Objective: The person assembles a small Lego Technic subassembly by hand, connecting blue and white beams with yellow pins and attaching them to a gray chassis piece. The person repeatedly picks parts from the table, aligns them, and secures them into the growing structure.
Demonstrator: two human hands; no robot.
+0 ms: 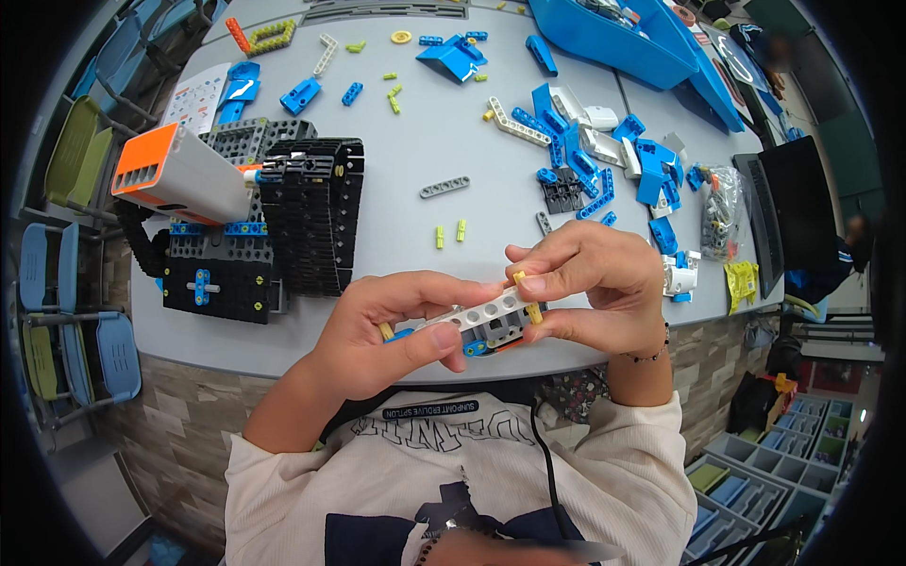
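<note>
Close to the table's near edge, my left hand (377, 325) grips a small assembly of building-kit parts. A white beam with holes (486, 312) runs along its top, and grey, blue and orange pieces show below it. My right hand (604, 283) pinches a short yellow rod-like piece (532, 300) between thumb and fingers, at the assembly's right end. Whether that piece is seated in the assembly I cannot tell. Another yellow tip (386, 331) shows by my left fingers. Two small yellow-green connectors (440, 237) and a grey beam (444, 187) lie just beyond my hands.
A black tracked model (311, 217) with a white-and-orange block (179, 174) stands on the left. Blue, white and black parts (585, 156) are heaped at the right, beside a bag of parts (722, 212) and a laptop (797, 212). A blue bin (623, 42) sits behind.
</note>
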